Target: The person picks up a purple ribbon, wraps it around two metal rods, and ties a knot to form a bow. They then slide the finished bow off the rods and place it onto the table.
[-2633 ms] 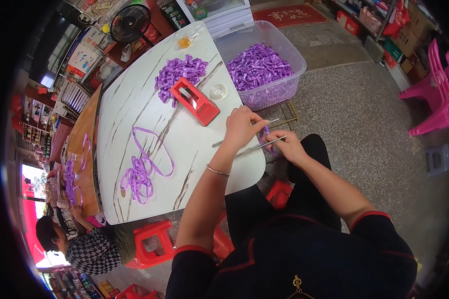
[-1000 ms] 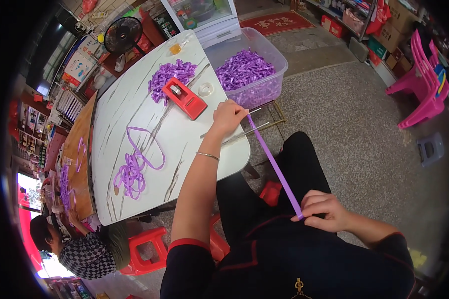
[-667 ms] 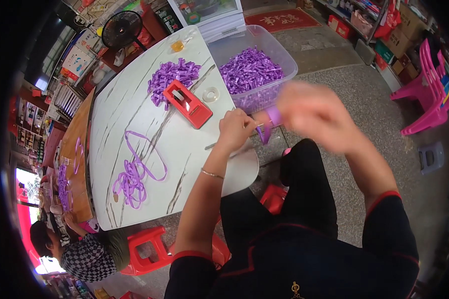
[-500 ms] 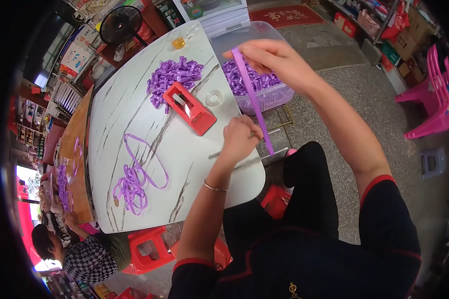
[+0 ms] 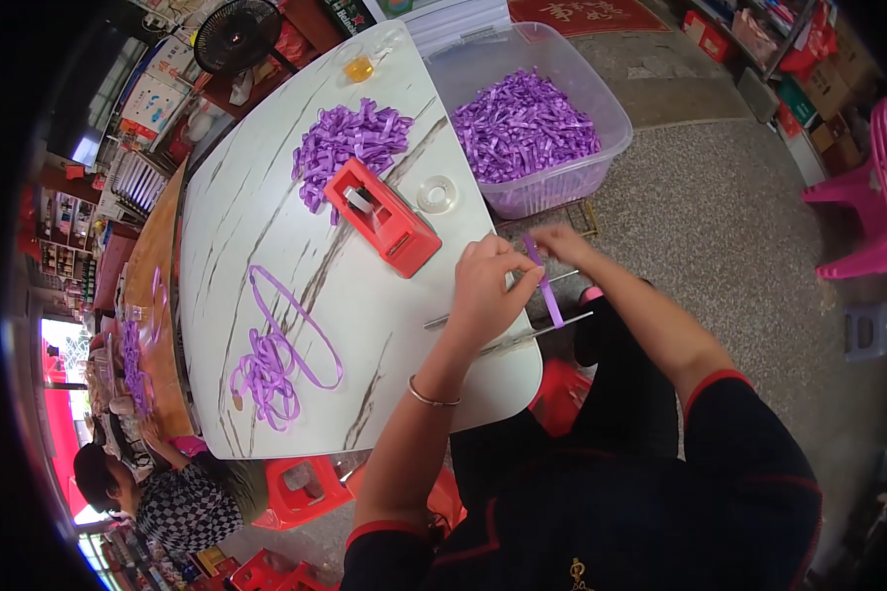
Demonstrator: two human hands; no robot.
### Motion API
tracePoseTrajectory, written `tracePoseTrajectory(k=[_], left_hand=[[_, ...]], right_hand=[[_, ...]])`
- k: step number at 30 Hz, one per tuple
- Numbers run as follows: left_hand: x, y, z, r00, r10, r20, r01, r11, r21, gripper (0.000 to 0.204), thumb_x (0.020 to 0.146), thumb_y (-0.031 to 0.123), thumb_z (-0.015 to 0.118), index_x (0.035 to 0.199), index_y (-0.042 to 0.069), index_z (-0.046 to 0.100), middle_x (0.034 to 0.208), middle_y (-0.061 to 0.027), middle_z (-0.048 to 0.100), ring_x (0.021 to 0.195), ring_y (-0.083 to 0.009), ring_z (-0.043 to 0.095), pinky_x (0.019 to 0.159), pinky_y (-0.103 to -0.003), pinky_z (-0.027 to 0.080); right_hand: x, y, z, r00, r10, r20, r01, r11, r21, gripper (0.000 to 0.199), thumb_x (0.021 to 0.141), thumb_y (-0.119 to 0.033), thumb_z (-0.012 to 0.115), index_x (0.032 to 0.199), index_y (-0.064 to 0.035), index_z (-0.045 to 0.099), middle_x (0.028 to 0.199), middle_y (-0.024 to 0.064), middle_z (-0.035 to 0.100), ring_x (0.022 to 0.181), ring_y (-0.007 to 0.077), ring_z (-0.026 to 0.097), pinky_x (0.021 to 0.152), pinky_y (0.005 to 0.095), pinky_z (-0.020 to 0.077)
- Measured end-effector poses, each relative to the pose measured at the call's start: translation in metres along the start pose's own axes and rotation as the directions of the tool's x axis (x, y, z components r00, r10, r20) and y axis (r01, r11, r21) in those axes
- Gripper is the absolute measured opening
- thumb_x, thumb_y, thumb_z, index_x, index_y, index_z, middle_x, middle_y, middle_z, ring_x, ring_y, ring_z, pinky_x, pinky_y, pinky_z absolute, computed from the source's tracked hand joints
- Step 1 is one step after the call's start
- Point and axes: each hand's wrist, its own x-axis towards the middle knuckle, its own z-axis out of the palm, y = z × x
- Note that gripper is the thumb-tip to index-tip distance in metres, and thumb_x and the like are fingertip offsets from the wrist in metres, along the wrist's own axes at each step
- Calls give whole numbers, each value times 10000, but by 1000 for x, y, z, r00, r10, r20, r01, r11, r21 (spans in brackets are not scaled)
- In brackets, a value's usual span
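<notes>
A narrow purple ribbon (image 5: pixel 552 299) is looped over two thin metal rods (image 5: pixel 511 342) that jut past the table's near right edge. My left hand (image 5: pixel 493 288) is closed, thumb and forefinger pinched at the ribbon beside the rods. Close on its right, my right hand (image 5: pixel 562 244) has its fingers bent at the ribbon's upper end; they are slightly blurred, so their exact grip is hard to see. Farther back on the table stands a red tape dispenser (image 5: pixel 419 244), with a clear roll of tape (image 5: pixel 437 194) to its right.
A pile of folded purple ribbon pieces (image 5: pixel 350 148) lies behind the dispenser. Loose purple ribbon (image 5: pixel 271 379) lies tangled at left on the marble-patterned table (image 5: pixel 237 227). Beyond the right edge stands a clear bin (image 5: pixel 616 148) of ribbon pieces. Another person (image 5: pixel 182 502) sits at lower left.
My right hand has come down from above the bin to beside my left hand. The ribbon, stretched up before, is now short around the rods. The bin's contents are uncovered.
</notes>
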Motion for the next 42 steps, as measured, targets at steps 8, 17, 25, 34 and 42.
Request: tracePoseTrajectory(k=[8,17,25,34,42], left_hand=[[-6,1,-5,994,-68,87,63,996,61,106,699,185,696,742,89,689,783,-50,494,806,-225,442,721,-316,368],[-7,1,-4,991,-95,89,88,993,85,123,719,198,685,746,78,685,788,-47,497,813,-223,439,727,-318,368],[-7,-12,-2,996,-68,-63,62,995,-83,162,789,177,578,718,32,591,752,-97,505,756,-267,471,680,-361,366],[-6,-6,-2,978,-202,-41,194,969,-153,138,811,136,561,768,5,563,736,-75,482,749,-207,467,711,-300,375],[-8,-2,-6,994,-77,76,71,994,86,120,729,205,669,759,91,687,790,-51,502,813,-231,442,727,-322,357]], right_hand=[[-243,8,47,999,-31,-38,32,999,10,198,878,-146,510,953,-23,647,694,32,593,574,70,528,530,238,441],[-301,-130,37,874,-469,126,485,857,-173,200,788,-61,561,956,-70,670,568,50,491,492,155,477,464,271,359],[-180,-217,17,869,-483,104,488,872,-30,204,847,-183,542,943,-49,663,693,1,567,553,81,464,506,240,373],[-73,-131,10,991,-118,58,108,983,147,234,867,-270,536,880,-78,668,703,-72,546,627,19,423,546,174,321],[-154,-79,42,990,124,-72,-94,941,324,167,857,-187,532,841,-48,622,756,-12,609,661,51,525,545,194,383]])
